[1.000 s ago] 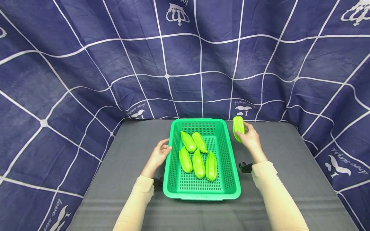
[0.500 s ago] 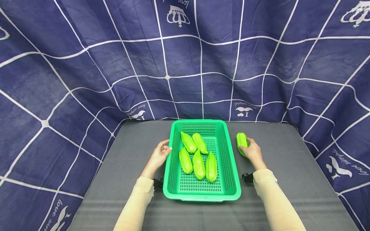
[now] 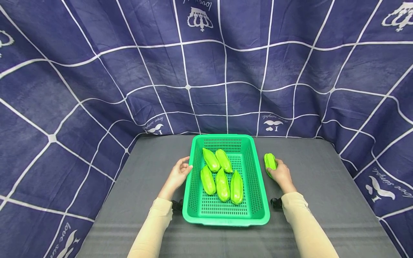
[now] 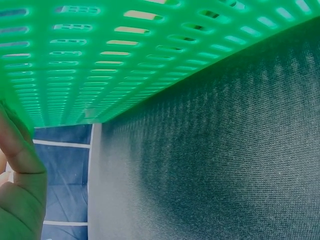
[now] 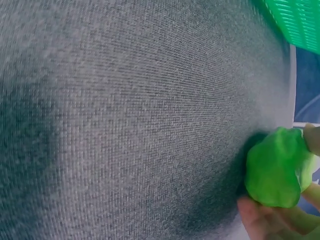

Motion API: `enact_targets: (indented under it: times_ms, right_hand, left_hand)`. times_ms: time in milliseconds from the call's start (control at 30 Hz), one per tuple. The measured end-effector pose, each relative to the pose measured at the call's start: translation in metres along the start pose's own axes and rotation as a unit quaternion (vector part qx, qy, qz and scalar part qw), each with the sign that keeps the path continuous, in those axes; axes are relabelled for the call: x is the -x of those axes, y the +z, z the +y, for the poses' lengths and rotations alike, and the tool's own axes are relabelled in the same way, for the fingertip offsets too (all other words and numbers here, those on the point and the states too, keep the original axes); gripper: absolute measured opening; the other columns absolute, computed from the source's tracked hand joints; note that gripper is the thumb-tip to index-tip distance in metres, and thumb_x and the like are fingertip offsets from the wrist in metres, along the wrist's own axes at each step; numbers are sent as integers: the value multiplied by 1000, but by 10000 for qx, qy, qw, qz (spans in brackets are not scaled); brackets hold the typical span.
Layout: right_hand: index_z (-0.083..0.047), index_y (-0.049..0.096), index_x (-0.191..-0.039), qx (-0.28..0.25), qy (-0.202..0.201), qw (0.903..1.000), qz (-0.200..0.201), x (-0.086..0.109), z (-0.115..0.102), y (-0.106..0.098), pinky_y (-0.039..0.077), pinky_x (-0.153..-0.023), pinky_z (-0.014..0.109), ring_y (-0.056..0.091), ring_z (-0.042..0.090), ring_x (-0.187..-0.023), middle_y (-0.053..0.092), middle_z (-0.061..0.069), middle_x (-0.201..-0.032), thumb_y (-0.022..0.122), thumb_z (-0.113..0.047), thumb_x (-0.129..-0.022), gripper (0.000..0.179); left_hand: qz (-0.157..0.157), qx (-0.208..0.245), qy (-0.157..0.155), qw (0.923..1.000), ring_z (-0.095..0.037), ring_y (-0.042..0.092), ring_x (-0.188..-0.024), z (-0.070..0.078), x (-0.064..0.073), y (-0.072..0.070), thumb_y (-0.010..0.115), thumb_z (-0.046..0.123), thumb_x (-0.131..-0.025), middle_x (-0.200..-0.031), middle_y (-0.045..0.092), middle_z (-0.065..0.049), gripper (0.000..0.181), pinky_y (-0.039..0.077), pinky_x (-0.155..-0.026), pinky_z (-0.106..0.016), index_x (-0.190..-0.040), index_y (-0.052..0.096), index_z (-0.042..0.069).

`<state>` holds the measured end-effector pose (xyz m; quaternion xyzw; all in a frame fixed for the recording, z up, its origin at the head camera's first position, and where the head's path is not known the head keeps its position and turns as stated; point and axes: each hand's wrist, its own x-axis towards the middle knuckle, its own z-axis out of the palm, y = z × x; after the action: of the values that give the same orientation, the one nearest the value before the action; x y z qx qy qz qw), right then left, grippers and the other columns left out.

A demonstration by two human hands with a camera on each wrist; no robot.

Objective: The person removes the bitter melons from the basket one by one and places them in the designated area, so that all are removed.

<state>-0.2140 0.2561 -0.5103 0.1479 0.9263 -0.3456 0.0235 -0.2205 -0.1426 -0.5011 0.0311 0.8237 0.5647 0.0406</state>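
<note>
A green plastic basket (image 3: 226, 219) with slotted walls stands on the grey table. Several elongated green peppers (image 3: 222, 184) lie in it. My left hand (image 3: 176, 175) is at the basket's left side, fingers loosely bent and thumb against the rim; part of this hand (image 4: 20, 175) shows beside the slotted wall in the left wrist view. To the right of the basket, my right hand (image 3: 281, 175) grips another green pepper (image 3: 270, 161) between thumb and fingers. The right wrist view shows that pepper's lobed end (image 5: 275, 170) low over the grey cloth, close to its shadow.
A dark blue curtain (image 3: 206, 68) with white grid lines hangs behind and at both sides. Grey cloth covers the table (image 3: 326, 193). A dark camera strap (image 3: 276, 203) sits at the right wrist, near the basket's right wall.
My right hand has brought the green pepper down and nearer to me, from beside the basket's far right corner to low over the table. The left hand and the basket stay in place.
</note>
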Motion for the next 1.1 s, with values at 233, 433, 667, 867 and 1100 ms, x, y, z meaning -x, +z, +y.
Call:
enact_targets:
  times_ms: [233,433,667,867,1100]
  right_hand:
    - [14,28,-146,-42,6,10000,-39,1,4,1,36,-102,60,42,53,-123,39,42,-135,58,-21,-95,69]
    - [16,25,-146,-6,-9,9999,-110,0,3,-5,32,-107,61,37,54,-129,35,43,-139,57,-23,-94,72]
    - [11,24,-149,32,96,9999,-23,1,-11,-28,27,-111,62,29,57,-134,28,43,-144,56,-25,-96,72]
    - [8,24,-151,-120,-60,9997,204,3,-31,-48,25,-112,62,28,56,-136,27,41,-147,55,-27,-97,71]
    - [5,24,-152,-304,-380,9984,294,8,-54,-59,28,-112,60,32,52,-137,29,37,-149,55,-29,-98,71]
  left_hand:
    - [-137,196,7,9997,-11,48,-69,10,5,-2,56,8,-100,-94,58,-11,52,40,-63,-24,-147,37,-6]
    - [-111,209,5,9997,-10,48,-69,1,-1,0,56,9,-101,-95,59,-12,52,40,-64,-24,-147,37,-5]
    - [-44,130,-31,9999,-11,51,-74,-2,-1,2,57,13,-101,-96,59,-10,51,42,-69,-27,-147,40,1]
    - [-70,118,-82,9999,-13,52,-76,-1,0,0,57,13,-101,-96,59,-10,51,42,-72,-29,-147,40,2]
    - [-63,170,-88,9998,-13,51,-76,-2,-2,0,57,14,-101,-98,59,-11,51,42,-72,-30,-148,40,3]
